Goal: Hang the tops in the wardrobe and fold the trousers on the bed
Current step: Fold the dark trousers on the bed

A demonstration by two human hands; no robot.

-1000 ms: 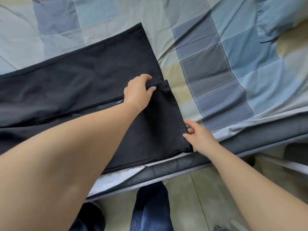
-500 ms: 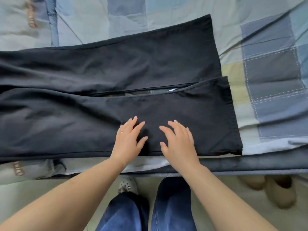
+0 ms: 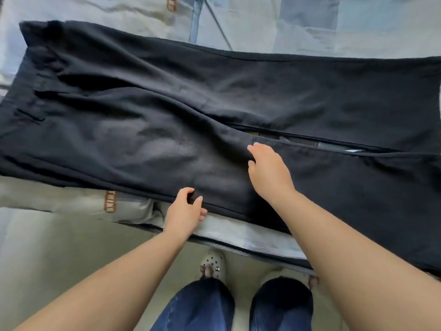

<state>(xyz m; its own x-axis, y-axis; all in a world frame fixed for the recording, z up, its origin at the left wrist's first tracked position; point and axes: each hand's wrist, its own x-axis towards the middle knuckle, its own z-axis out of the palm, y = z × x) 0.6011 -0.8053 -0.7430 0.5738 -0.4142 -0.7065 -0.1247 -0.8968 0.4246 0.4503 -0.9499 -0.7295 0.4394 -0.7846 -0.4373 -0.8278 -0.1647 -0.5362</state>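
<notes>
Black trousers (image 3: 148,111) lie flat across the bed, waistband at the left, both legs running off to the right with a narrow gap between them. My left hand (image 3: 185,210) is at the near edge of the trousers, thumb and fingers curled and pinching the hem of the fabric. My right hand (image 3: 268,172) rests on the near leg close to the crotch, fingers bent down onto the cloth. No tops or wardrobe are in view.
The bed (image 3: 250,232) carries a pale patchwork quilt (image 3: 310,22) in blue, grey and cream. Its near edge runs just in front of my legs in blue jeans (image 3: 200,306). A perforated white clog (image 3: 213,263) stands on the pale floor.
My view has swung left from the trouser cuffs toward the waistband. Both hands slid left along the near leg; the left dropped to the near edge and pinched it, the right moved up to the crotch.
</notes>
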